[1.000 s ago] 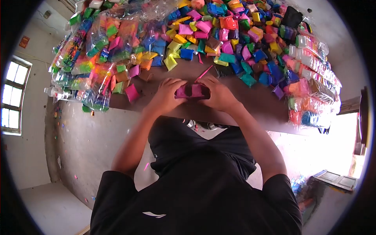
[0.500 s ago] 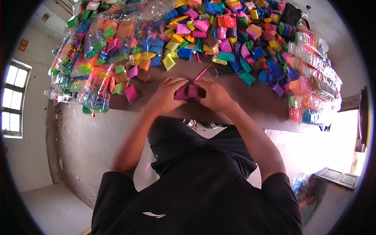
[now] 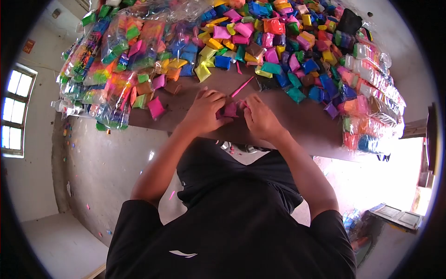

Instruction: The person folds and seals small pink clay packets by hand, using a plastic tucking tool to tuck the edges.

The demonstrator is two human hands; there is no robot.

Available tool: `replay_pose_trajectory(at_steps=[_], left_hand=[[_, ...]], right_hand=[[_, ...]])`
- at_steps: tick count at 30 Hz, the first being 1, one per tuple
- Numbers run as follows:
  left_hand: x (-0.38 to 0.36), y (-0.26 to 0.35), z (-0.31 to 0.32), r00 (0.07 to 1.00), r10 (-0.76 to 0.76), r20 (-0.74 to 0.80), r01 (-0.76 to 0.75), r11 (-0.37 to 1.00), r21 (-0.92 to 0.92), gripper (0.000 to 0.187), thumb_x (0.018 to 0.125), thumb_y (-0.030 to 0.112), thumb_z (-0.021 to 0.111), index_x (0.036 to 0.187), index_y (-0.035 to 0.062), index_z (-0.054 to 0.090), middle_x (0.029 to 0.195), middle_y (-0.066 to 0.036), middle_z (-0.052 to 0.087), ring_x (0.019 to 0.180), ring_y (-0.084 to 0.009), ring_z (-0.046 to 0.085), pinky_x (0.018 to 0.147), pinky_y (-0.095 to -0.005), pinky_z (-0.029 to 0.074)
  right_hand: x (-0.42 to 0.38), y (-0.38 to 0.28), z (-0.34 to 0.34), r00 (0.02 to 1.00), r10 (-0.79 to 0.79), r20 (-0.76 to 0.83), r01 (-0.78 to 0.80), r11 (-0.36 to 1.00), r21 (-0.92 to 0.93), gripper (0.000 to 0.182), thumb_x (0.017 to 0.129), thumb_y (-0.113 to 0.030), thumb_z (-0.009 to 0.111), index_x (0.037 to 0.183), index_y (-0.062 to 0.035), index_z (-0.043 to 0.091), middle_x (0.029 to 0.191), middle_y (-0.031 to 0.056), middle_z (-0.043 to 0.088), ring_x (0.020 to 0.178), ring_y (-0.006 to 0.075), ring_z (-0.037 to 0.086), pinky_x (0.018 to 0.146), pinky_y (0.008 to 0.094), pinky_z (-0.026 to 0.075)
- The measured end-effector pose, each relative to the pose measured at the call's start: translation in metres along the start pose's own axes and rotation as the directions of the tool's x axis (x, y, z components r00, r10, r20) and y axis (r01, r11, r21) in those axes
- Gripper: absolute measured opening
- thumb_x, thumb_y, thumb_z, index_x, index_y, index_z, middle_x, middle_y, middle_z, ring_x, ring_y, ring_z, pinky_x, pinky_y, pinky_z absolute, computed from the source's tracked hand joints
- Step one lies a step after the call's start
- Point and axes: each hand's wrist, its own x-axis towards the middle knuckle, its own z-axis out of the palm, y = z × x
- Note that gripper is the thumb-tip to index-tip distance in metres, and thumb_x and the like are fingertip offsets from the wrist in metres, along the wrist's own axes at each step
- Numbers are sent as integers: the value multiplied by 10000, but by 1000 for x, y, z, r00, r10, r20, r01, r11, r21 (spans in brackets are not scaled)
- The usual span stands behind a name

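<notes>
At the near edge of the brown table (image 3: 297, 135), my left hand (image 3: 206, 112) is closed round a magenta block (image 3: 229, 110) that looks like a small clay packet. My right hand (image 3: 261, 117) is just to its right, thumb and fingertips pinched on a small pink piece (image 3: 243, 104) at the block's edge. Whether this piece is part of the block or its wrapper, I cannot make out. Just beyond both hands lies a thin pink stick (image 3: 242, 87). Left of my left hand rests another pink packet (image 3: 156, 108).
A heap of small coloured packets (image 3: 272, 51) covers the far part of the table. Clear bags of packets (image 3: 107, 88) stand at the left, and more bagged rows (image 3: 371, 100) at the right. A black object (image 3: 349, 21) lies on the heap.
My right hand has drawn its fingers together and turned inward, now pinching at the block's edge. My left hand stays round the block. The view has shifted slightly.
</notes>
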Motion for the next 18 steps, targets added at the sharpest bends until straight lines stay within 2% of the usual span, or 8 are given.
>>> replay_pose_trajectory(at_steps=[1,4,8,11,13,17,18], left_hand=[[0,0,1,1000,1,-8,-1,1000,-13,629,774,375,841,1292,71,655,1323,-99,612,1301,-317,525,1182,-507,325],[-1,3,0,999,4,-34,-5,1000,-24,606,785,371,834,1285,76,661,1312,-97,616,1285,-316,534,1180,-508,326],[1,11,-8,996,31,-87,-37,997,-65,596,796,368,827,1286,72,659,1308,-104,624,1280,-314,545,1185,-503,325],[0,8,-7,995,50,-86,-56,996,-71,588,801,360,826,1280,63,657,1291,-111,639,1278,-305,558,1193,-500,321],[1,7,-5,996,40,-75,-46,996,-74,580,797,351,830,1269,58,661,1278,-114,648,1270,-301,569,1195,-498,323],[1,5,0,998,26,-57,-29,998,-53,552,784,325,841,1234,53,674,1249,-115,666,1239,-296,594,1190,-497,336],[1,5,-1,998,26,-58,-29,998,-52,552,784,325,841,1234,53,674,1249,-115,666,1239,-296,594,1190,-497,336]], right_hand=[[0,-3,-2,997,-68,35,69,997,-32,110,936,-72,535,1010,-13,590,1066,237,583,989,468,595,850,548,485],[1,-11,-2,996,-77,43,77,997,11,124,950,-73,533,1005,6,610,1048,239,585,976,463,595,844,546,482],[2,-25,-9,996,-8,85,13,998,-66,167,954,-81,547,1068,10,628,1041,244,584,978,464,592,845,535,485],[0,-22,-12,995,-48,85,53,997,-57,194,950,-99,573,1094,0,658,1051,239,587,975,457,607,837,520,503],[-1,-17,-11,994,-106,28,108,990,-93,177,945,-90,577,1066,-10,679,1034,219,604,951,441,630,816,504,524],[-1,-9,-8,995,-82,48,88,989,-121,172,910,-59,580,1033,-28,696,1011,195,628,920,418,652,796,493,540],[-1,-8,-6,989,-144,24,146,982,-124,183,888,-46,583,1029,-33,700,1003,186,638,917,409,657,795,488,542]])
